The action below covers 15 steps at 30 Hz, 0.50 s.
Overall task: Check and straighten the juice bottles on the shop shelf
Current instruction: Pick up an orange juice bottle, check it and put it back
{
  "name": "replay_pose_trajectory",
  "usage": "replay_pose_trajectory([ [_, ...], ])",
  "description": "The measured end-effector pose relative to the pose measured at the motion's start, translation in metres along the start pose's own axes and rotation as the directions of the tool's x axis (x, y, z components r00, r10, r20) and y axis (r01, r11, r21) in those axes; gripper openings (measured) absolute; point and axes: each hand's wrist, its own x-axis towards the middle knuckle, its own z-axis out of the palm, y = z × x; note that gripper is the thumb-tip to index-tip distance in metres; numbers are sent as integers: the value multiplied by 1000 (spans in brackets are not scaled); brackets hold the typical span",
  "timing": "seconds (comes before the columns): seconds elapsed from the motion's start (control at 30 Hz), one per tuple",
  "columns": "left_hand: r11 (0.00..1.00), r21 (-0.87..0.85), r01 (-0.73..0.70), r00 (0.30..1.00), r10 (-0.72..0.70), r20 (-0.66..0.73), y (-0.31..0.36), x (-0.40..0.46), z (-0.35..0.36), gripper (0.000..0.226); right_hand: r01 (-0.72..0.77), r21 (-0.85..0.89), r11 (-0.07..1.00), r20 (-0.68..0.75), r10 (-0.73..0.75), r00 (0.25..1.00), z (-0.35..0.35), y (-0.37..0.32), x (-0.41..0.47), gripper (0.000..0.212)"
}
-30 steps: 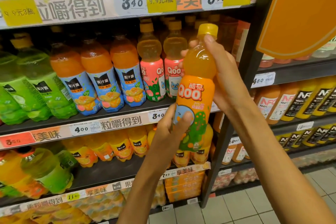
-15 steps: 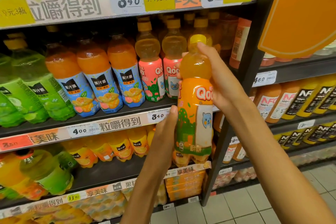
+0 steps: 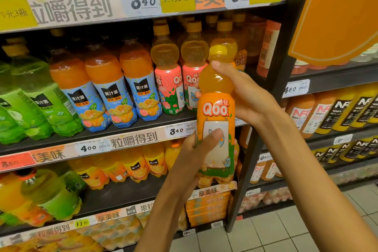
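Note:
I hold an orange Qoo juice bottle (image 3: 216,108) with a yellow cap upright in front of the middle shelf (image 3: 122,131), off the shelf. My right hand (image 3: 247,96) wraps its neck and upper body from the right. My left hand (image 3: 196,149) grips the lower label, thumb across a white panel. On the shelf behind stand pink Qoo bottles (image 3: 167,88), and further orange Qoo bottles (image 3: 239,55) stand partly hidden by the held one.
Blue-labelled orange juice bottles (image 3: 114,88) and leaning green bottles (image 3: 41,96) fill the shelf's left. A black upright post (image 3: 272,96) divides this bay from NFC bottles (image 3: 347,108) on the right. An orange sign (image 3: 337,10) hangs top right. Tiled floor (image 3: 286,231) lies below.
The bottle has been turned in my hands, so the Qoo logo and white panel now face me, and it has come down a little. Both hands keep their grip.

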Motion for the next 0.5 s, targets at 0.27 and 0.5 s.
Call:
replay_pose_trajectory([
  [0.27,852,435,-292,934,352,-62,2,16,0,61,418,-310,854,84,-413,907,-1,6,-20,38],
  [0.5,786,488,-378,870,482,-103,-3,26,-7,62,475,-385,792,281,-389,877,2,8,-32,52],
])
